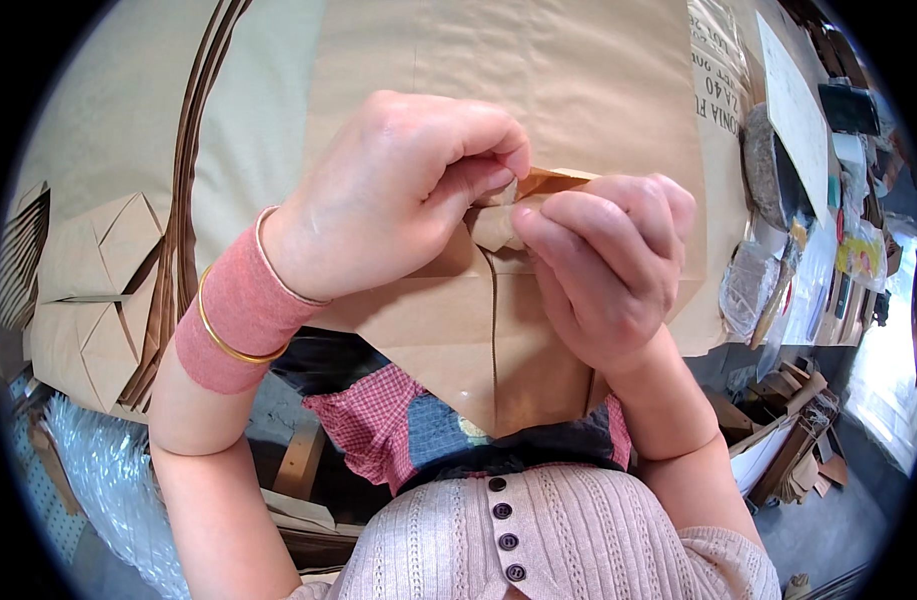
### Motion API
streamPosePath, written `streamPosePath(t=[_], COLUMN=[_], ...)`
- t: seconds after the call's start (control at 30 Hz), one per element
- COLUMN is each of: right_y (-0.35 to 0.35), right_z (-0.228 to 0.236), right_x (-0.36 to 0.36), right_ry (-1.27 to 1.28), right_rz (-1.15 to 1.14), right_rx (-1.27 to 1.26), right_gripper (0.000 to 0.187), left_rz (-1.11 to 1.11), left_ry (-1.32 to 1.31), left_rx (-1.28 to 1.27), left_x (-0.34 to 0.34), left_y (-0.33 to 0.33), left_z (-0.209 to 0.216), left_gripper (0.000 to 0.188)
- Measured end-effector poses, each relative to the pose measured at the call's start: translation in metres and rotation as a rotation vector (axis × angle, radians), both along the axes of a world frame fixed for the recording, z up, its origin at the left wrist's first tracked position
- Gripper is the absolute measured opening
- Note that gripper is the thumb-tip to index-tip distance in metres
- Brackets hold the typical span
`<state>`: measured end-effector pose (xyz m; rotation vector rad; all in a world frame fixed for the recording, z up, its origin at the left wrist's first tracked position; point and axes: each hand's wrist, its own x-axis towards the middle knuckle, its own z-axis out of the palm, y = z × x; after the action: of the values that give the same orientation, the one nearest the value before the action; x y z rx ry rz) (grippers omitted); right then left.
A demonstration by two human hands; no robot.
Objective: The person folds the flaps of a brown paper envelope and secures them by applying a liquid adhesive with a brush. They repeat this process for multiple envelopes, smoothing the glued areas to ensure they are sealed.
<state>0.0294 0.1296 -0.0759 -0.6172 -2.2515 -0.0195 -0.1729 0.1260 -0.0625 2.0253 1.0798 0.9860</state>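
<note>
— Holding what?
— Left hand (398, 200) and right hand (603, 270) both pinching a fold of the brown paper bag (478, 330), resting near the table (108, 120) edge. Finished folded bags (88, 290) lying far left.

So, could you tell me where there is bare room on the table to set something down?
Bare brown paper lies beyond the left hand and right hand, and pale tabletop left of the handle bundle. The right edge is cluttered; folded bags fill the left.
</note>
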Motion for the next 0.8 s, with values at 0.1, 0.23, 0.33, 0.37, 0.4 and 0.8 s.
streamPosePath(t=[0.1, 0.23, 0.33, 0.37, 0.4, 0.8], right_y=[-0.001, 0.000, 0.001, 0.002, 0.002, 0.009], right_z=[-0.001, -0.002, -0.001, -0.001, -0.002, -0.004], right_x=[0.002, 0.002, 0.001, 0.001, 0.002, 0.003], right_ry=[-0.007, -0.010, -0.005, -0.008, -0.012, 0.023], right_rz=[0.018, 0.014, 0.014, 0.010, 0.006, 0.065], right_rx=[0.037, 0.061, 0.044, 0.034, 0.023, -0.005], right_gripper=[0.017, 0.017, 0.018, 0.018, 0.018, 0.018], left_rz=[-0.001, 0.005, -0.011, -0.022, -0.033, -0.123], left_ry=[0.018, 0.023, -0.010, -0.051, -0.092, 0.287], left_rx=[0.001, 0.004, -0.067, -0.125, -0.182, 0.022], left_x=[0.000, 0.000, -0.001, 0.001, 0.002, -0.003], left_y=[0.000, -0.001, -0.001, -0.002, -0.003, 0.000], left_z=[0.000, 0.001, 0.003, 0.004, 0.006, 0.010], left_gripper=[0.008, 0.008, 0.009, 0.009, 0.010, 0.005])
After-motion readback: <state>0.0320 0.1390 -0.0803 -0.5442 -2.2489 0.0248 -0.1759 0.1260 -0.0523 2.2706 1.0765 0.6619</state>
